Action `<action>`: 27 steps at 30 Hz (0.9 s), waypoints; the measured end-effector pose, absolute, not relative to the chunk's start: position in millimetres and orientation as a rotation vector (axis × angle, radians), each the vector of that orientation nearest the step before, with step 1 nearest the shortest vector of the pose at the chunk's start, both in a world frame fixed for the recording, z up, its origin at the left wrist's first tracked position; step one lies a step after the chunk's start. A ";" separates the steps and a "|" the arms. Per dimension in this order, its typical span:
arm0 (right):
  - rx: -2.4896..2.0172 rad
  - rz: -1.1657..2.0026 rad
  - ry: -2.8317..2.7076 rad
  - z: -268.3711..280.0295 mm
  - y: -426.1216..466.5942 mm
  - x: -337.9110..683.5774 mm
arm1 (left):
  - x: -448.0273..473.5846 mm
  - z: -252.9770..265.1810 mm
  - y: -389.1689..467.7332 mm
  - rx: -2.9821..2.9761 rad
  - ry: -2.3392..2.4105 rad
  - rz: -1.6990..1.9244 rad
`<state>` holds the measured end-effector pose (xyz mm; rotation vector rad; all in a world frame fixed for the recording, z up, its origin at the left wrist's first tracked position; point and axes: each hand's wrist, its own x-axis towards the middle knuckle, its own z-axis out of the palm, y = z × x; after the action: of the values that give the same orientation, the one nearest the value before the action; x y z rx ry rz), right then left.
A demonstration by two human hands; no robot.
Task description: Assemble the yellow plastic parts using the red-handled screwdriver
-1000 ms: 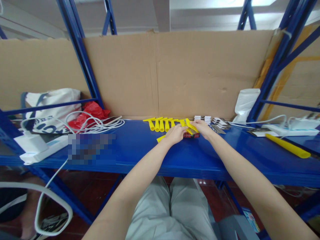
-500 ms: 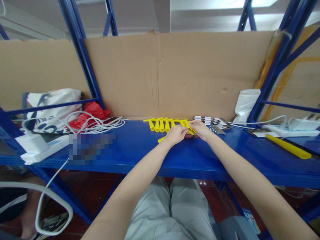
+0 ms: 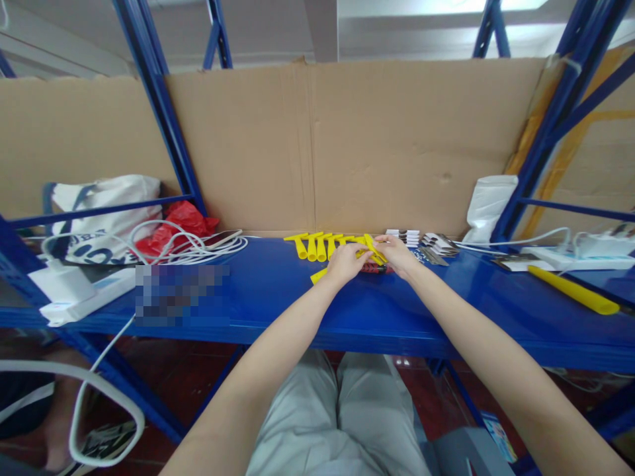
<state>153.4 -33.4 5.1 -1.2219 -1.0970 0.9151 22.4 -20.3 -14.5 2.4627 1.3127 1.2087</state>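
Note:
Both hands meet over the blue shelf (image 3: 278, 301), holding a yellow scraper (image 3: 374, 250) with a flat head. My left hand (image 3: 347, 263) grips it from the left, fingers closed. On the other side my right hand (image 3: 397, 255) pinches its edge. Behind the left hand stretches a row of several yellow scrapers (image 3: 312, 247) with round handles. Another yellow piece (image 3: 318, 275) lies partly hidden by the left wrist. Under the hands is a red and black object (image 3: 377, 268), mostly covered. Flat metal pieces (image 3: 432, 256) lie right of the right hand.
Small black-and-white packets (image 3: 440, 244) sit at the back right, near a white bag (image 3: 490, 210). A long yellow-handled tool (image 3: 573, 291) and a power strip (image 3: 590, 260) lie further right. White cables (image 3: 198, 246) and a red plastic bag (image 3: 184, 221) occupy the left. Cardboard (image 3: 397, 145) stands behind.
The yellow scraper between my hands has tilted, its flat head now more upright. My fingers have shifted slightly on it, while both arms stay nearly in place.

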 end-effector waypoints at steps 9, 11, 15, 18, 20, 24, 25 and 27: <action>-1.198 0.881 -1.178 -2.3 -24.3 157.0 | 18.7 -15.7 -19.0 2.554 1.233 1.163; -1.192 0.900 -1.176 -3.1 -23.0 159.1 | 18.0 -15.4 -19.3 2.592 1.210 1.126; -1.196 0.945 -1.158 -0.6 -25.6 161.2 | 15.8 -15.4 -17.7 2.719 1.097 1.041; -1.178 0.982 -1.144 2.7 -29.3 160.7 | 14.3 -17.2 -13.8 2.778 1.037 1.042; -1.175 1.002 -1.139 4.2 -30.8 160.1 | 14.0 -19.0 -11.3 2.795 1.027 1.069; -1.175 1.048 -1.138 5.4 -30.6 160.5 | 15.1 -21.0 -9.9 2.818 1.033 1.081; -1.172 1.065 -1.135 5.6 -30.4 161.0 | 15.6 -21.0 -10.1 2.822 1.037 1.079; -1.171 1.092 -1.109 6.4 -30.0 162.4 | 16.7 -20.8 -10.6 2.822 1.054 1.077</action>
<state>162.4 -30.0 6.4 -1.1713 -1.1094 1.0916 16.7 -10.6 -20.8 2.8222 1.0537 1.0767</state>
